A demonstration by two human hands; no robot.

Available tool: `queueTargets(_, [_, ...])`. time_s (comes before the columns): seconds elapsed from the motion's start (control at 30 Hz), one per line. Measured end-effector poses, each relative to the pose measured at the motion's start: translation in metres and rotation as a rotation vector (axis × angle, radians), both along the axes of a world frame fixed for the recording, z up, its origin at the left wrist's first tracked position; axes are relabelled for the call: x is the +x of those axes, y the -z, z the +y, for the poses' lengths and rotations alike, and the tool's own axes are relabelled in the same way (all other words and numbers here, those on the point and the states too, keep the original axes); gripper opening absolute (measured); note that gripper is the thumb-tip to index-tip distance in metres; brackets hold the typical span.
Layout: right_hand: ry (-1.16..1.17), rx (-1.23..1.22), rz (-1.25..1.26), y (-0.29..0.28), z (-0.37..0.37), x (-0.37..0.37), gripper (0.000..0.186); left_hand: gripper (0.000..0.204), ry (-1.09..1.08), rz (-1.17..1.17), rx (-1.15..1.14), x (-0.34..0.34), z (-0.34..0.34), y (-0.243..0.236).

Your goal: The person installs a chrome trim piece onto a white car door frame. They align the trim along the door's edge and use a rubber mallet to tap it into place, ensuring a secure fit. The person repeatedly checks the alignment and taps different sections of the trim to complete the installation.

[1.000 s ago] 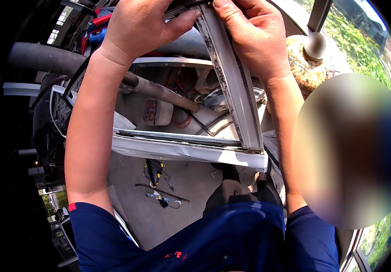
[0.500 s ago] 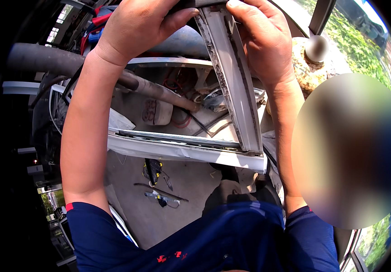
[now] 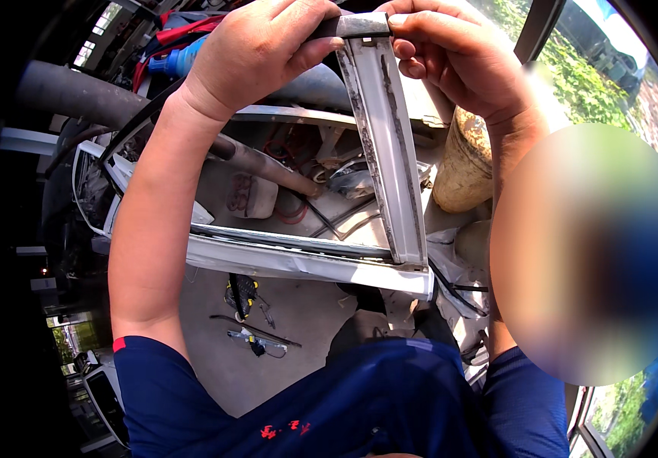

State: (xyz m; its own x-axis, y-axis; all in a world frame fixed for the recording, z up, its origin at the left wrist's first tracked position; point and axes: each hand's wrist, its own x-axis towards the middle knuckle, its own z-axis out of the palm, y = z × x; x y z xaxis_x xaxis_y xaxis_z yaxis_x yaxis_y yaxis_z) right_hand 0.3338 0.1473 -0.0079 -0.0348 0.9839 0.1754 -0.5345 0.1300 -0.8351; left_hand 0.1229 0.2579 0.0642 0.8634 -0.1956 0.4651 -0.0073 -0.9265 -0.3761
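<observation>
1. Nearest the camera, the person's dark blue shirt (image 3: pixel 359 404) is filling the lower edge, with both bare forearms rising from its short sleeves.
2. Just beyond, down on the concrete floor (image 3: pixel 298 320), a few small hand tools (image 3: pixel 249 336) are lying scattered, one with a yellow-and-black grip.
3. Above the floor, a white metal window frame (image 3: pixel 390 153) is being held up in the air; its lower rail is running across the middle of the view and its upright rail is rising from the rail's right end toward the top edge.
4. A dark rubber seal strip (image 3: pixel 352 27) is lying across the top end of the upright rail, between the two hands.
5. The left hand (image 3: pixel 256 49) is gripping the strip's left part, fingers (image 3: pixel 310 53) curled tight round it.
6. The right hand (image 3: pixel 458 57) is pinching the strip's right end and the frame's top corner, fingers clenched on them.
7. Behind the frame, a grey pipe (image 3: pixel 77 95) is slanting down from the left and a rusty yellowish cylinder (image 3: pixel 462 164) is standing just right of the upright rail.
8. Farthest off, red cables and a blue plug (image 3: pixel 180 57) are lying at the upper left, and green foliage is showing at the upper right.
</observation>
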Motion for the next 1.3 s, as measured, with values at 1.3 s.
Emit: queueTargets(1.3, [0.411, 0.358, 0.125, 0.044, 0.032, -0.055, 0.012, 0.028, -0.056, 0.002, -0.011, 0.006, 0.007, 0.004])
